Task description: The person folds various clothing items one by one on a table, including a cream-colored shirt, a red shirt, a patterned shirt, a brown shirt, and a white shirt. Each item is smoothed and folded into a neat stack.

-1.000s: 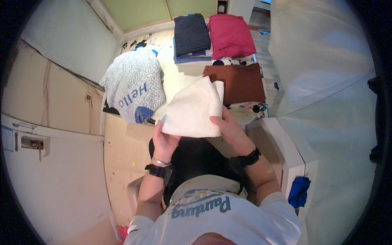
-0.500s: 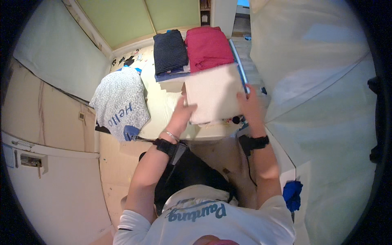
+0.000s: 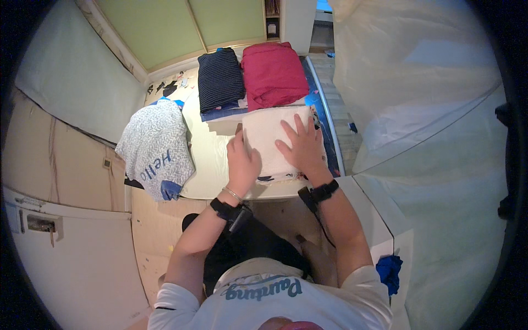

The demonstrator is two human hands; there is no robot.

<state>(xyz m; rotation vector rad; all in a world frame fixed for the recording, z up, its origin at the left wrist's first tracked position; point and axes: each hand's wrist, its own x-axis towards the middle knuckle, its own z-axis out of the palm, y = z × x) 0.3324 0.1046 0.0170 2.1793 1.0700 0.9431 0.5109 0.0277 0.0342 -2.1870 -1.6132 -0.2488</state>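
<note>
A folded white cloth (image 3: pixel 263 124) lies flat near the front right of the low table (image 3: pixel 212 184), on top of other folded cloth whose dark patterned edge shows beneath it. My right hand (image 3: pixel 303 146) rests on the white cloth with its fingers spread and holds nothing. Along the cloth's left edge is my left hand (image 3: pixel 243 164), its fingers stretched away from me and its thumb apart; the fingertips are partly hidden. Behind the white cloth lie a folded red cloth (image 3: pixel 275 74) and a dark striped folded garment (image 3: pixel 220 80).
A grey-white speckled garment (image 3: pixel 157 143) with blue lettering hangs over the table's left front. Small black items (image 3: pixel 169 88) lie at the back left. Pale sheeting (image 3: pixel 396 110) hangs on the right. A blue cloth (image 3: pixel 389 274) sits low at the right.
The white cloth, held between both hands above the pile, has come down onto it. My right hand has moved from the cloth's right edge to flat on top; my left stays by the left edge.
</note>
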